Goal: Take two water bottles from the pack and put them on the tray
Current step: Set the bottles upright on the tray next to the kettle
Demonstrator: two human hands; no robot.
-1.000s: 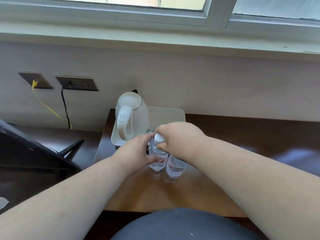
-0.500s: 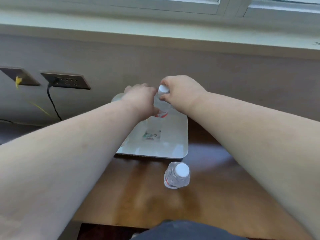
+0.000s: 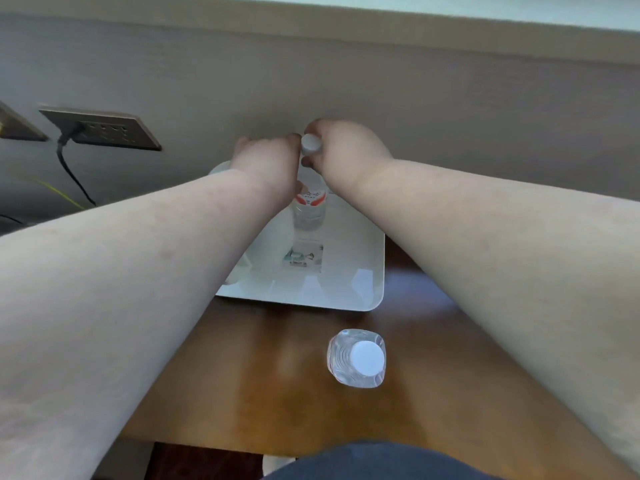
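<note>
A clear water bottle [image 3: 309, 206] with a white cap and a red-and-white label stands upright at the far part of the white tray [image 3: 349, 292]. Both hands hold it: my left hand [image 3: 268, 161] grips its left side, and my right hand [image 3: 341, 150] is closed around its neck just under the cap. Whether its base touches the tray I cannot tell. A second clear bottle [image 3: 356, 358] stands upright on the wooden table [image 3: 249, 386], in front of the tray and apart from both hands.
A white kettle [image 3: 219, 168] sits on the tray's left side, mostly hidden behind my left forearm. A small printed card [image 3: 304, 258] lies on the tray. A wall socket [image 3: 104, 129] with a black cable is at the left. The wall runs close behind the tray.
Both hands have carried one bottle from the table's front up onto the far part of the tray. The other bottle stayed on the table. My view tilted further down.
</note>
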